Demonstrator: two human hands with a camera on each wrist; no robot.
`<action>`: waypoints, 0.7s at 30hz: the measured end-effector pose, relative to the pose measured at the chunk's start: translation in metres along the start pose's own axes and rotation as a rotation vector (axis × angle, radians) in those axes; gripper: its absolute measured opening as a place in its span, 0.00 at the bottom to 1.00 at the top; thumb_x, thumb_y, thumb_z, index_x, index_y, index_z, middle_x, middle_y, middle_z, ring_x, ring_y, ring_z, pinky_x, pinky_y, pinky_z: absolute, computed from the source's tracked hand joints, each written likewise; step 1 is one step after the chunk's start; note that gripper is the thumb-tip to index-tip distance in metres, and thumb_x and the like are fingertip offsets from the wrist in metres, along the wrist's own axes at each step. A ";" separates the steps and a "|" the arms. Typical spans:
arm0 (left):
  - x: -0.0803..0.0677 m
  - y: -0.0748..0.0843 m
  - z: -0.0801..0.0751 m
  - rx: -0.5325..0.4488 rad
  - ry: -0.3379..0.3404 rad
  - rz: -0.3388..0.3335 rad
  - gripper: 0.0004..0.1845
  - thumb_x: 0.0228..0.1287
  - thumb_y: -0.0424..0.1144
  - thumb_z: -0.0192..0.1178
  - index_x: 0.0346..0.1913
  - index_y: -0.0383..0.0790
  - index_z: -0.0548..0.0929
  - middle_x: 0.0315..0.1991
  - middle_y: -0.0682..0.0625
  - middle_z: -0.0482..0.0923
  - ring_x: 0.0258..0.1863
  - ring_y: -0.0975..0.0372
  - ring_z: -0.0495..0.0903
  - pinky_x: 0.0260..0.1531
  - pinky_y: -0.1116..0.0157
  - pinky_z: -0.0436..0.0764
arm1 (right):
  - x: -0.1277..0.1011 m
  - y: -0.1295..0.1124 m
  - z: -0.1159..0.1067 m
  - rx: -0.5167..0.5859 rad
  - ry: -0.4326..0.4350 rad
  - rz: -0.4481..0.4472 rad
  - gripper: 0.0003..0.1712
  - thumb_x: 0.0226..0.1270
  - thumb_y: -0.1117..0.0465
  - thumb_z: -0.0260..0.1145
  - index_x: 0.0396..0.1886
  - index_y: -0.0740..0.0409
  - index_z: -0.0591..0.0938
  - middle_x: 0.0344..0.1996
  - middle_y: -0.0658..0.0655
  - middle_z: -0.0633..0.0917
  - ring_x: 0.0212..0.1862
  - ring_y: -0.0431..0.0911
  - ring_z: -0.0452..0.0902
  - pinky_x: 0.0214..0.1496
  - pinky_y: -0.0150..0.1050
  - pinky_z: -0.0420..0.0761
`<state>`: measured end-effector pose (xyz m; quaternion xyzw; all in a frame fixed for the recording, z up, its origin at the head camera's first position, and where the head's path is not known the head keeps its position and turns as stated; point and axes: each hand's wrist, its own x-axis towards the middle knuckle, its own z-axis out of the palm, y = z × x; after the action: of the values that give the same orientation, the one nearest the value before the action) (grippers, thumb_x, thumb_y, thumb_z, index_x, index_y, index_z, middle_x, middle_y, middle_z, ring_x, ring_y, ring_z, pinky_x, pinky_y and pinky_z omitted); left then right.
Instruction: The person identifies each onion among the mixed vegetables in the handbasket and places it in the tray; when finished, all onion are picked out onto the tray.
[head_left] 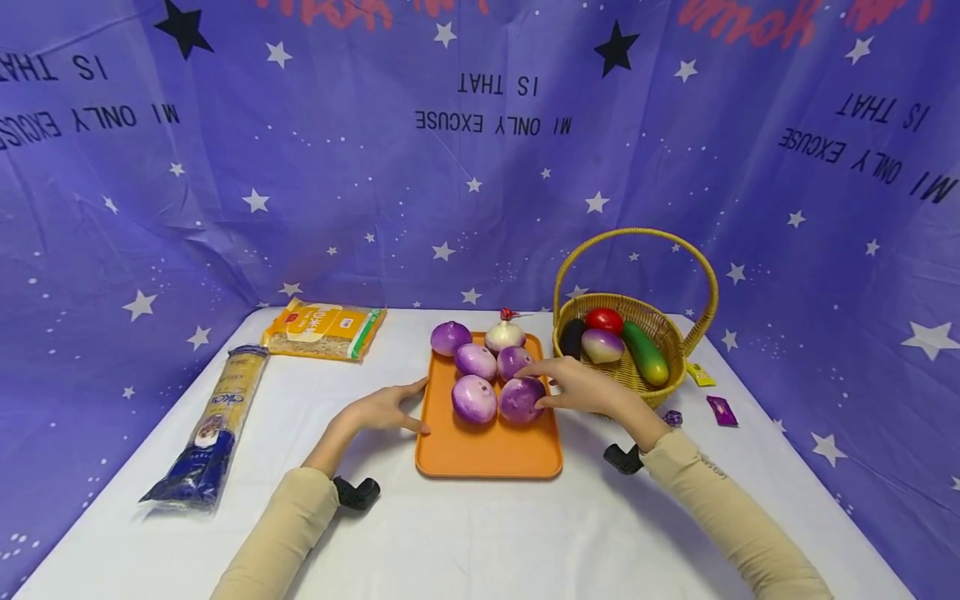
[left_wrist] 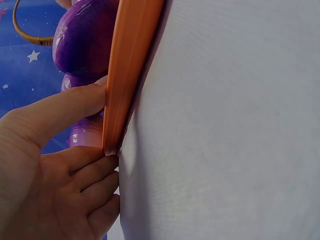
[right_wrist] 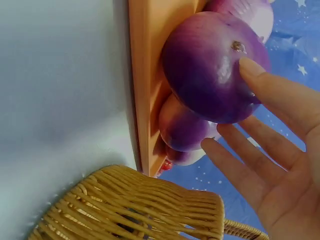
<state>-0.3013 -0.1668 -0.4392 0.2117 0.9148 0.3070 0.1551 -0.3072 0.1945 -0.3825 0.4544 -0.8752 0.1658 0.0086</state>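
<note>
On tabletop: left hand (head_left: 386,410) flat, fingers straight, steadying orange tray (head_left: 487,450); right hand (head_left: 577,385) fingers relaxed, touching front purple onion (head_left: 522,400); best cupped fully before lifting.

We kept both beige-sleeved forearms stretched forward. Left hand (head_left: 386,410) lay flat, fingers straight, thumb spread. Right hand (head_left: 581,385) reached inward, fingers extended and relaxed, thumb apart.

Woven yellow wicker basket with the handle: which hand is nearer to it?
Right. The right hand touches a purple onion on the orange tray, just beside the woven yellow wicker basket. The left hand rests at the tray's far edge.
</note>
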 end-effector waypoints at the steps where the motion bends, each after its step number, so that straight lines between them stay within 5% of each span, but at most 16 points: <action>1: 0.000 0.000 0.000 0.002 -0.003 0.000 0.53 0.51 0.52 0.72 0.75 0.36 0.54 0.72 0.36 0.57 0.70 0.42 0.56 0.68 0.46 0.56 | 0.000 0.001 0.001 -0.009 0.004 0.002 0.27 0.58 0.58 0.74 0.59 0.55 0.80 0.47 0.51 0.84 0.38 0.52 0.77 0.39 0.39 0.79; 14: -0.001 0.000 0.000 -0.017 -0.010 -0.013 0.54 0.51 0.53 0.72 0.75 0.39 0.54 0.72 0.38 0.57 0.71 0.43 0.55 0.69 0.47 0.55 | 0.004 0.003 -0.004 -0.033 0.065 0.010 0.30 0.58 0.57 0.73 0.60 0.60 0.78 0.52 0.57 0.83 0.42 0.51 0.79 0.46 0.40 0.80; 19: 0.000 0.000 0.001 -0.013 -0.009 -0.003 0.54 0.51 0.52 0.72 0.75 0.38 0.54 0.72 0.37 0.58 0.71 0.43 0.55 0.69 0.47 0.55 | -0.002 0.004 -0.022 -0.057 0.075 0.069 0.29 0.59 0.57 0.73 0.60 0.59 0.79 0.54 0.57 0.82 0.48 0.47 0.78 0.55 0.44 0.79; 21: -0.001 0.000 0.000 -0.008 -0.006 -0.001 0.54 0.51 0.52 0.72 0.75 0.37 0.54 0.71 0.37 0.58 0.70 0.43 0.55 0.69 0.47 0.55 | -0.006 0.007 -0.033 -0.056 0.067 0.115 0.29 0.58 0.56 0.73 0.60 0.56 0.79 0.54 0.56 0.82 0.41 0.45 0.77 0.50 0.42 0.81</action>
<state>-0.3009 -0.1671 -0.4391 0.2115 0.9132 0.3102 0.1587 -0.3136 0.2131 -0.3544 0.3972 -0.9033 0.1568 0.0411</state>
